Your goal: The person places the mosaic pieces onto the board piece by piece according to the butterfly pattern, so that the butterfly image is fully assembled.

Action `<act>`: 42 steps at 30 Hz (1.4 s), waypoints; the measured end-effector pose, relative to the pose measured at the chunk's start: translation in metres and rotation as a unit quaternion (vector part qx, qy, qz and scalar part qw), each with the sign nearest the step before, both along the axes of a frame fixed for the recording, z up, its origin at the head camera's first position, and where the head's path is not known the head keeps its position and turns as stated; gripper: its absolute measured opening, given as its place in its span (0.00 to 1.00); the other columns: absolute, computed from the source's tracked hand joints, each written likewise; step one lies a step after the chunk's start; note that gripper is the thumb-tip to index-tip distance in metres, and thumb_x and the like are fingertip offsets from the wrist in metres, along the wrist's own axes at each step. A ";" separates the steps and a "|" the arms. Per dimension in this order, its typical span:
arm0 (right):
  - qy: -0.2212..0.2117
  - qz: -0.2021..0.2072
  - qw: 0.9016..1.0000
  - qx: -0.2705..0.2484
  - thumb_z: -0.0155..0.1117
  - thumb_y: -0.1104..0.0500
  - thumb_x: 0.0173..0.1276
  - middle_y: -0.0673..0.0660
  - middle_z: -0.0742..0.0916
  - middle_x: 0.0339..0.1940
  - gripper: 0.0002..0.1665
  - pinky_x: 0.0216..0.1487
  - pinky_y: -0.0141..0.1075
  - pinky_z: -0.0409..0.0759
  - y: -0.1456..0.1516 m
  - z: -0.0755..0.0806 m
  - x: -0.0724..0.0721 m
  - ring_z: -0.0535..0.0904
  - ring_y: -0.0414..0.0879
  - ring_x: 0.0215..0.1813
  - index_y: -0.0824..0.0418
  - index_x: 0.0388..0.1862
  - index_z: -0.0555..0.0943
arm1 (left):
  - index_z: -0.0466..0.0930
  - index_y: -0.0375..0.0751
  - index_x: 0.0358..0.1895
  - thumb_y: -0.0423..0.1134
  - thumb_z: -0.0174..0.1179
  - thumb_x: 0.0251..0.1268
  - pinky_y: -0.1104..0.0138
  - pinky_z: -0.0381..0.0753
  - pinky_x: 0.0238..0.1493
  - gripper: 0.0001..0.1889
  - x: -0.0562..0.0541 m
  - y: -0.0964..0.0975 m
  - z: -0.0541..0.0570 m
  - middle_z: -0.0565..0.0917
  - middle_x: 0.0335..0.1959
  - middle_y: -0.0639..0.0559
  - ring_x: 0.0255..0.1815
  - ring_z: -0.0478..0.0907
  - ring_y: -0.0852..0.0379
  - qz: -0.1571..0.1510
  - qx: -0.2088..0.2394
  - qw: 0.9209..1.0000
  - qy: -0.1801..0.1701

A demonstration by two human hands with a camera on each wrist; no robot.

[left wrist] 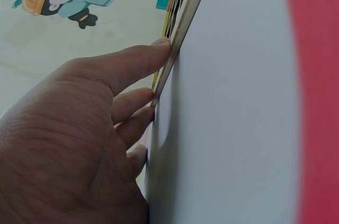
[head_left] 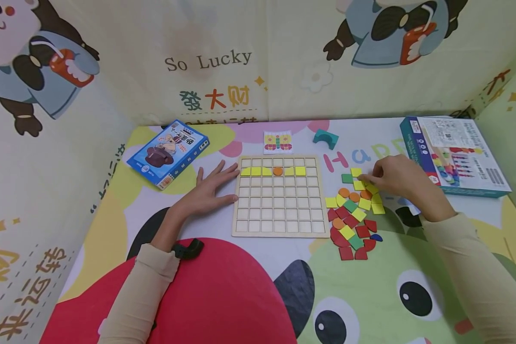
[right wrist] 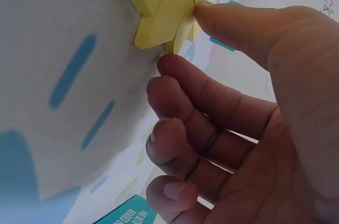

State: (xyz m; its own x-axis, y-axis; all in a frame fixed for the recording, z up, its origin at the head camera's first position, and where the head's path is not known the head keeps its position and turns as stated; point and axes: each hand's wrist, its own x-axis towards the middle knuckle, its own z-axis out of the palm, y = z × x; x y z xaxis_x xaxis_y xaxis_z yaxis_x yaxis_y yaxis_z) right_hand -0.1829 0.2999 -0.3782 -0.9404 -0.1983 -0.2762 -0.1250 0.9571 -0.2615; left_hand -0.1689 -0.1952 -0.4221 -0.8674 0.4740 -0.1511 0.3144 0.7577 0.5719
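Observation:
A wooden grid board (head_left: 279,234) lies in the middle of the table, with yellow square tiles (head_left: 255,171) and one orange round tile (head_left: 277,171) in its second row from the top. My left hand (head_left: 204,193) rests at the board's left side, fingers spread; in the left wrist view the thumb touches the board's edge (left wrist: 185,20). My right hand (head_left: 397,179) is at the top of the loose tile pile, its fingers curled. In the right wrist view, thumb and index finger pinch a yellow tile (right wrist: 183,33) among other yellow tiles.
Loose red, yellow, green and orange tiles (head_left: 351,220) lie right of the board. A butterfly pattern card (head_left: 277,141) and a teal arch-shaped piece (head_left: 325,138) are behind it. A blue box (head_left: 169,153) lies back left, a larger teal-edged box (head_left: 464,153) back right.

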 end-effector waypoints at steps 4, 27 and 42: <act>0.006 0.000 1.000 -0.011 0.72 0.44 0.72 0.62 0.90 0.37 0.28 0.38 0.45 0.83 0.000 -0.001 -0.001 0.80 0.53 0.39 0.70 0.49 0.87 | 0.57 0.60 0.86 0.59 0.64 0.71 0.32 0.16 0.82 0.43 0.000 0.000 0.000 0.53 0.89 0.60 0.93 0.33 0.47 0.000 -0.001 1.000 0.001; 0.035 0.015 0.999 -0.031 0.70 0.51 0.72 0.70 0.88 0.50 0.26 0.53 0.58 0.85 -0.001 -0.007 -0.004 0.81 0.60 0.50 0.71 0.58 0.84 | 0.57 0.61 0.85 0.59 0.65 0.71 0.32 0.16 0.82 0.43 0.000 -0.003 0.000 0.53 0.89 0.61 0.93 0.33 0.48 0.002 0.001 1.000 -0.003; 0.077 0.083 0.992 -0.058 0.75 0.52 0.69 0.62 0.88 0.46 0.22 0.49 0.47 0.88 -0.089 0.001 -0.014 0.80 0.53 0.49 0.66 0.55 0.87 | 0.58 0.60 0.85 0.59 0.64 0.72 0.32 0.16 0.82 0.42 -0.001 -0.001 -0.001 0.53 0.89 0.61 0.93 0.32 0.50 0.000 0.001 1.000 -0.001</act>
